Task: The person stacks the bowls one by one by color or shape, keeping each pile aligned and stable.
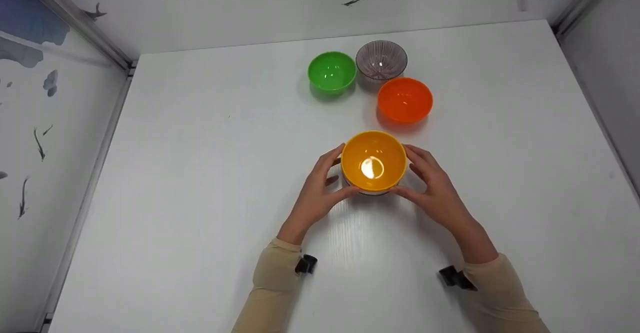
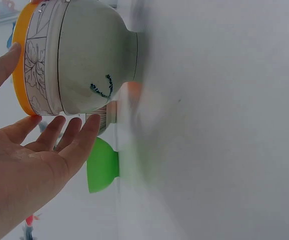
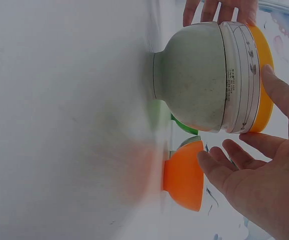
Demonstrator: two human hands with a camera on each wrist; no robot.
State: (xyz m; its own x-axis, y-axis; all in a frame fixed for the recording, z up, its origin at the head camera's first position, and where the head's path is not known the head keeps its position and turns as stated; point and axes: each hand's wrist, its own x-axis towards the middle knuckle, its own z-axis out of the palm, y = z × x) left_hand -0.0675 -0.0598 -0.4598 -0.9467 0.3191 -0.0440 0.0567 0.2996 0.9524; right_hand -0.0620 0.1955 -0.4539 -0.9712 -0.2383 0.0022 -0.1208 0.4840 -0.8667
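A yellow bowl (image 1: 374, 160) sits on top of a stack of nested bowls near the middle of the table. Below its rim, the left wrist view shows a white band with a leaf line pattern (image 2: 37, 75). At the bottom stands a pale grey-green bowl (image 2: 92, 55), its foot on the table. My left hand (image 1: 319, 185) holds the yellow bowl's rim from the left, with thumb and forefinger at the edge. From the right, my right hand (image 1: 437, 190) holds the same rim likewise. The other fingers of both hands are spread beside the stack.
Behind the stack are an orange bowl (image 1: 405, 100), a green bowl (image 1: 332, 72) and a ribbed, see-through purplish bowl (image 1: 381, 60), standing close together. The white table (image 1: 200, 173) meets patterned panels (image 1: 280, 8) at its back and left.
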